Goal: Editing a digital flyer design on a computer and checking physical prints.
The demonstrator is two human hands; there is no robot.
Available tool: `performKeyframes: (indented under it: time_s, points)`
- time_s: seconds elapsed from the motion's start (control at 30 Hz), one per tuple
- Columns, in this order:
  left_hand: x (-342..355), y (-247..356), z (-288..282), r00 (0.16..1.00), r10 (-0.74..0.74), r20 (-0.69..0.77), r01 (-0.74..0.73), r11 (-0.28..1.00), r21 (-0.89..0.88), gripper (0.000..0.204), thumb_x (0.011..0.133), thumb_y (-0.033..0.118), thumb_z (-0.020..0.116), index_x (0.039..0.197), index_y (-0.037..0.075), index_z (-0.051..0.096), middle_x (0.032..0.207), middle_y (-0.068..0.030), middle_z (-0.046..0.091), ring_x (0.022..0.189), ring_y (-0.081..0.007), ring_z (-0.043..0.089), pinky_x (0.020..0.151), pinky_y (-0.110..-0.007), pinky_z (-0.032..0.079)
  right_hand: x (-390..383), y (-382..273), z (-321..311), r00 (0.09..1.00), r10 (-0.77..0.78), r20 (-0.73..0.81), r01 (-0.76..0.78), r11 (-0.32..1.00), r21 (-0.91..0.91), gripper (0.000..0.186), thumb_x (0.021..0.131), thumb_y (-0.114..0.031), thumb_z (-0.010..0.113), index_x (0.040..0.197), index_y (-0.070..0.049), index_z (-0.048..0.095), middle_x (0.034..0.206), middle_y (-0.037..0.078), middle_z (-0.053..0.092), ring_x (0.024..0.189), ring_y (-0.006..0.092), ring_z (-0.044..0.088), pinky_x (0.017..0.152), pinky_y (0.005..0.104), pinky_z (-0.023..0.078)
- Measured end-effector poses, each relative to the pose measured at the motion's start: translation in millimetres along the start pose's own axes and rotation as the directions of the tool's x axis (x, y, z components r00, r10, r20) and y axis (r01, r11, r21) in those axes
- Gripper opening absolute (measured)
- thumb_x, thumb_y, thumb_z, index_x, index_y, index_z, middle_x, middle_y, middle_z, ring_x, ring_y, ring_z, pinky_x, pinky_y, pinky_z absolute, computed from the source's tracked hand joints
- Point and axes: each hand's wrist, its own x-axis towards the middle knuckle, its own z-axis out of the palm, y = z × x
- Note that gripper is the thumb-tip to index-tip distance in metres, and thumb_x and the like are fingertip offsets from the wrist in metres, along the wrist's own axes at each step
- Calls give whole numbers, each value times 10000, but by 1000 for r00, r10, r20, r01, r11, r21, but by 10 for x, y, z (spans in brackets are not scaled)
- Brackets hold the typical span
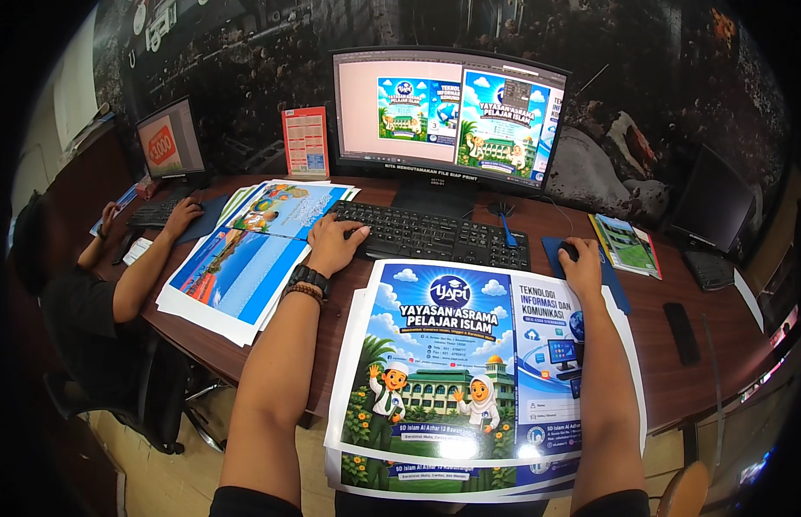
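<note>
My left hand rests on the left end of a black keyboard, fingers bent over the keys and holding nothing. On the right, my right hand is closed over a black mouse on a dark blue pad. Between my forearms lies a stack of large glossy printed sheets with cartoon children, a green building and a blue side panel. Behind the keyboard stands a wide monitor showing similar artwork. Beside my left hand are more blue printed sheets on the brown desk.
At the left, a seated co-worker has hands at another keyboard before a smaller monitor. A red-bordered card stands by the main monitor. At the right are booklets, a dark screen and a black slim object.
</note>
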Motion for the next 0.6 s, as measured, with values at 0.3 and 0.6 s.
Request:
performKeyframes:
  time_s: [0.3,0.6]
  points:
    - [0,14,-8,1000,4,-4,-4,1000,-5,342,887,451,651,1088,193,751,1301,-275,542,1264,-408,463,1074,-498,330,2,-10,-7,1000,3,-1,-3,1000,4,326,822,-213,690,1102,-46,680,1176,171,545,1093,355,569,956,408,460]
    - [3,-27,15,999,25,-29,-25,1000,5,340,884,446,654,1083,190,753,1307,-278,543,1247,-413,478,1066,-503,342,6,0,-4,999,-38,1,38,999,35,311,786,-193,701,1062,-50,691,1129,162,556,1072,349,575,946,406,463]
